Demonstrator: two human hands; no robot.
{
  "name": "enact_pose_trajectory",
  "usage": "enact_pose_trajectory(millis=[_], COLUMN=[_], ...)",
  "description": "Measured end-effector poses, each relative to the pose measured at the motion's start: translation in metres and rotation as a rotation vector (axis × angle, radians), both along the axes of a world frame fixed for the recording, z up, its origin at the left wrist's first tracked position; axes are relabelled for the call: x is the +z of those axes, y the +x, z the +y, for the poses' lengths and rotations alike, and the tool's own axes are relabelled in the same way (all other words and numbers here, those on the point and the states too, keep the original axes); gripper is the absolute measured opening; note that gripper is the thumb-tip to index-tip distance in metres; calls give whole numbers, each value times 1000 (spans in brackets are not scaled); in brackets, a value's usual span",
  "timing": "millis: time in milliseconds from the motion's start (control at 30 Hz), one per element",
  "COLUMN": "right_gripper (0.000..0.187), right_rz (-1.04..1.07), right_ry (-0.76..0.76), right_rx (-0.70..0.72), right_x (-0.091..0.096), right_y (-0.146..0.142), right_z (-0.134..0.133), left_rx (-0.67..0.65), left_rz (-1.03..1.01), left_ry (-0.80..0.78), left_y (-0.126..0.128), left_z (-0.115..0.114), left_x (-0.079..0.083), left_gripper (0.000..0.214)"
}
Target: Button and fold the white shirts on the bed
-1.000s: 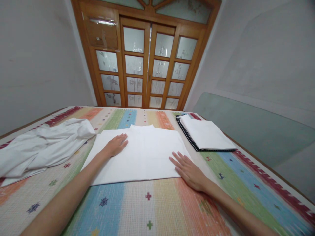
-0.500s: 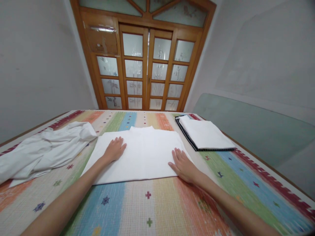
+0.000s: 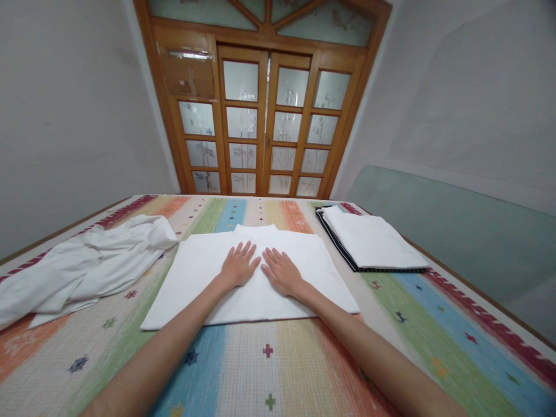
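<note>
A white folded garment (image 3: 200, 260), probably a shirt with its collar at the far edge, lies flat in front of me. My left hand (image 3: 238, 266) rests palm down on its middle, fingers spread. Close beside it, my right hand (image 3: 281, 272) also lies flat on the cloth with its fingers apart. A narrow strip of white fabric shows between the two hands. Neither hand grips anything.
Left of the garment lies a crumpled white garment (image 3: 104, 260). To the right sits a stack of folded clothes (image 3: 373, 240), white over black. All rest on a colourful striped cloth (image 3: 243, 359). Beyond stands a wooden glass-paned door (image 3: 269, 116).
Both hands have moved inward over the white garment, from near its two sides to its middle. The view has shifted slightly; the garments have stayed in place.
</note>
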State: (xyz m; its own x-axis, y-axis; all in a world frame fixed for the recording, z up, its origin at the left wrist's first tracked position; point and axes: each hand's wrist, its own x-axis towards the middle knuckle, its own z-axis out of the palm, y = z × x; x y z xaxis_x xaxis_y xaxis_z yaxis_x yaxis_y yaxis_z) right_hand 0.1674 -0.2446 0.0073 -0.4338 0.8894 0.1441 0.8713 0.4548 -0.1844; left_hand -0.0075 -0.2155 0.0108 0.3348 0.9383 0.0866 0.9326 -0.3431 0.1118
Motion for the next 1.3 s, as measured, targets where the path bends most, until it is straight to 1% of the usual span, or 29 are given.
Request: enact_pose_trajectory(millis=[100, 233, 300, 400, 500, 633, 867, 1000, 1100, 1233, 1300], right_gripper=[60, 57, 56, 56, 57, 59, 59, 60, 64, 65, 65], right_rz=[-31, -72, -86, -101, -99, -80, -60, -79, -88, -100, -112], right_ry=[-58, -88, -73, -51, -61, -76, -91, -110, -129, -152, -160], right_rx=[-47, -55, -33, 41, 75, 33, -93, -149, -182, -197, -204], right_x=[4, 7, 8, 7, 5, 4, 4, 5, 6, 7, 8], right_y=[2, -2, -5, -6, -5, -8, -15, -12, -5, 11, 21], right_z=[16, 34, 42, 50, 56, 62, 78, 84, 87, 92, 94], left_rx=[23, 58, 45, 0, -31, -43, -21, 2, 16, -25, -25], left_rz=[3, -8, -25, -44, -44, -46, -42, -29, -10, 17, 33], left_ry=[-22, -26, -26, -2, 15, 8, 3, -3, -2, -29, -47], left_y=[-1, 8, 10, 10, 8, 7, 7, 0, -10, -28, -39], left_z=[8, 16, 22, 35, 47, 55, 59, 62, 66, 71, 72], left_x=[2, 3, 4, 3, 1, -2, -2, -1, -2, 0, 1], left_gripper=[63, 60, 59, 57, 56, 56, 55, 58, 61, 63, 65])
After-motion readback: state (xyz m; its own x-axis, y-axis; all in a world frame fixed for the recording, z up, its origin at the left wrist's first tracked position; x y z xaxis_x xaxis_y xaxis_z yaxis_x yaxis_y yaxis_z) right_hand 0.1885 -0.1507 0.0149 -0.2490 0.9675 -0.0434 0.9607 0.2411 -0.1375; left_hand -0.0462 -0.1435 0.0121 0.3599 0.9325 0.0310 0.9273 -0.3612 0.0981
